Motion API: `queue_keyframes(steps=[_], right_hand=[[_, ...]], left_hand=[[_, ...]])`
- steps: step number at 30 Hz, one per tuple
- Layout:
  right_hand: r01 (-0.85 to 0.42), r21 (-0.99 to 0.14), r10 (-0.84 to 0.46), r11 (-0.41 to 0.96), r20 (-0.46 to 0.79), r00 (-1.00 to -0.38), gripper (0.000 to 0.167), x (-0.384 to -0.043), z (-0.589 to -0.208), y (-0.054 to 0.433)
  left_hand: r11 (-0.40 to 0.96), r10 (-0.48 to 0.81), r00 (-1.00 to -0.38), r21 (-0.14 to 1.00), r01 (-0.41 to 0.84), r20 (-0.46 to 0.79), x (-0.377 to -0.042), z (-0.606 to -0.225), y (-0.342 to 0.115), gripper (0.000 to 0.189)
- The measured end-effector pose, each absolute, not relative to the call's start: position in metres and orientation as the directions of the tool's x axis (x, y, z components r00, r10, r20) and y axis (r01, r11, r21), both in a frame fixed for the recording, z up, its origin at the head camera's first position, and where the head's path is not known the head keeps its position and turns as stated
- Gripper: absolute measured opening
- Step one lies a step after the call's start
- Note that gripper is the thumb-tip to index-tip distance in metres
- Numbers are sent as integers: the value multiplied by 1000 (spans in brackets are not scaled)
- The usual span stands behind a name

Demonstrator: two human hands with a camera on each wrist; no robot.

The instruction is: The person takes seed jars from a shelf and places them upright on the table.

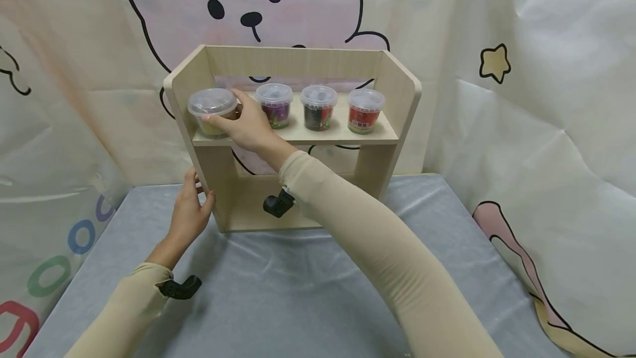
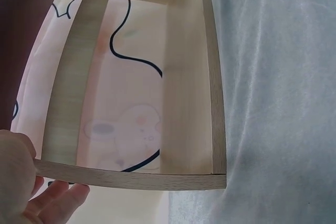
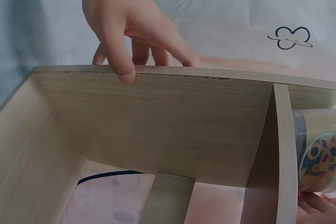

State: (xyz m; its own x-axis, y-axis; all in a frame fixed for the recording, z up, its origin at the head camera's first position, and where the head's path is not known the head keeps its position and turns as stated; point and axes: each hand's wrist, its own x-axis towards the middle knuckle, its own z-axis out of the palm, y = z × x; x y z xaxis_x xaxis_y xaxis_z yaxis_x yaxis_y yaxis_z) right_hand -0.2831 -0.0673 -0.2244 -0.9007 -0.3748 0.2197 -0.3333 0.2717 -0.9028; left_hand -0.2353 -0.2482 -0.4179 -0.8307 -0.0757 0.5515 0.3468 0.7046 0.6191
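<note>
A small wooden shelf (image 1: 293,140) stands on the cloth-covered table. At its left side, my left hand (image 1: 190,210) pinches the edge of the side panel (image 3: 157,108), thumb in front and fingers along the outer face. My right hand (image 1: 254,126) reaches onto the upper board and grips the leftmost lidded plastic cup (image 1: 212,105) between thumb and fingers. A sunflower picture shows on this cup in the right wrist view. Right of it on the same board stand a purple-labelled cup (image 1: 276,112), a black-and-red cup (image 1: 318,115) and a red-labelled cup (image 1: 365,117), all with clear lids.
Blue-grey cloth (image 1: 278,297) covers the table. A pale curtain (image 1: 526,142) with cartoon prints hangs behind and at the sides. The shelf's lower compartment (image 1: 268,203) opens below the cups, partly behind the right forearm. Each sleeve carries a black wrist device (image 1: 181,287).
</note>
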Motion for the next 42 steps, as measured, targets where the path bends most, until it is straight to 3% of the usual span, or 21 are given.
queue_keyframes(steps=[14,22,30,42], right_hand=[[-426,-884,-389,193,330,-860,64,-269,-229,-50],[-411,-899,-397,149,326,-858,76,-260,-233,-38],[-474,-876,-432,90,395,-811,66,-253,-239,-27],[-464,-883,-486,74,374,-790,79,-233,-244,-18]], left_hand=[[694,-48,-829,615,374,558,-234,-417,-248,65],[693,-56,-829,620,369,556,-234,-417,-248,67],[685,-46,-840,629,368,541,-234,-416,-248,67],[678,-51,-841,637,367,539,-235,-416,-250,64]])
